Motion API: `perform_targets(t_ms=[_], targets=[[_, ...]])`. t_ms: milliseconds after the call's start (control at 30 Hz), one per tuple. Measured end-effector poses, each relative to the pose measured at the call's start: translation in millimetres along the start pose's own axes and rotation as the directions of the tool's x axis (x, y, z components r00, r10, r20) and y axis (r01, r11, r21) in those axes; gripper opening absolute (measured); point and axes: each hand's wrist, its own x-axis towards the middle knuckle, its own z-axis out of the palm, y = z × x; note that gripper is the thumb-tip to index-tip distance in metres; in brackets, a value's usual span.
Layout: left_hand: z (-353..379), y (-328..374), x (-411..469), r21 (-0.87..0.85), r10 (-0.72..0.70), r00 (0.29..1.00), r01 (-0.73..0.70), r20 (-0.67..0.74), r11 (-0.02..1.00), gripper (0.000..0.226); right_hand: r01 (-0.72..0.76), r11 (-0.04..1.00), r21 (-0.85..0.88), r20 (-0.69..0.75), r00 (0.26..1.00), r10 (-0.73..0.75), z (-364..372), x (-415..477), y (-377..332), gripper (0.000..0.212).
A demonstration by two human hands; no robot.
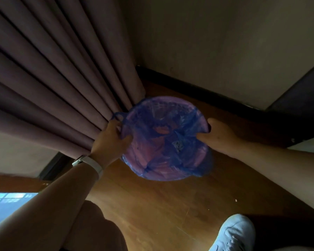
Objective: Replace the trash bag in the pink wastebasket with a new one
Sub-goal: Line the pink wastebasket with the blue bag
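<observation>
The pink wastebasket (172,104) stands on the wooden floor (161,205) in the corner of the room, close against the folds of a mauve curtain (53,78) on its left side and a little way out from the dark skirting board (188,84) behind it. A translucent blue trash bag (170,145) lines it; the plastic is drawn over the rim and folded down the outside, hanging lowest at the near right, and the pink of the basket shows through the film. A loop handle of the bag (117,115) sticks up at the left rim, just above the left hand. Inside the bag something small and pale with dark marks lies low down, too blurred to make out.

The left hand (110,138) is closed on the bag's edge at the left rim, thumb inside the opening and fingers outside, pinching the plastic. A white watch band (92,164) circles that wrist. The right hand (217,134) grips the bag's edge at the right rim in the same way, thumb hooked in over the plastic and fingers curled behind it.

At the lower right a white sneaker (234,234) rests on the floor. A knee in dark cloth (94,225) fills the lower left, and beyond it a bright blue window reflection (9,201) shows.
</observation>
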Motion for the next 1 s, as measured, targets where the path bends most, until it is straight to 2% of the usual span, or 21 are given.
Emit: perform_targets(t_ms=[67,167,233,367,467,600,700,833,933,1000], targets=[[1,4,17,-0.001,0.056,0.997,-0.056,-0.055,0.998,0.042,0.015,0.999,-0.038,-0.059,0.998,-0.017,-3,6,-1,0.022],[8,17,47,-0.019,0.125,0.988,-0.127,-0.089,0.992,0.033,0.053,0.994,-0.099,-0.152,0.986,-0.068,-14,21,-11,0.031],[15,26,63,-0.031,0.139,0.986,-0.143,-0.095,0.989,0.03,0.082,0.987,-0.136,-0.148,0.984,-0.102,-20,35,-21,0.033],[25,32,82,-0.1,0.076,0.994,-0.084,-0.082,0.991,0.032,0.07,0.976,-0.207,-0.089,0.992,-0.09,-17,63,-33,0.03],[31,29,84,-0.084,0.075,0.995,-0.08,-0.07,0.993,0.037,0.044,0.977,-0.208,-0.024,0.998,-0.051,-10,72,-34,0.029],[33,23,88,-0.09,0.072,0.997,-0.07,0.024,0.994,0.043,-0.01,0.988,-0.155,0.022,1.0,0.013,-4,76,-34,0.025],[32,25,89,-0.091,0.065,0.996,-0.059,0.055,0.994,0.046,-0.005,0.988,-0.157,-0.001,1.0,0.004,-2,76,-35,0.024],[26,26,74,-0.155,0.012,0.999,-0.02,-0.049,0.988,0.033,-0.004,0.989,-0.145,-0.09,0.996,-0.009,-9,61,-35,0.029],[16,25,48,-0.035,0.158,0.976,-0.165,-0.151,0.986,0.049,-0.052,0.992,-0.113,-0.132,0.991,0.036,-19,33,-34,0.04],[10,27,20,0.089,0.33,0.928,-0.319,-0.175,0.943,0.05,-0.135,0.99,-0.037,-0.089,0.987,0.131,-21,9,-30,0.043]])
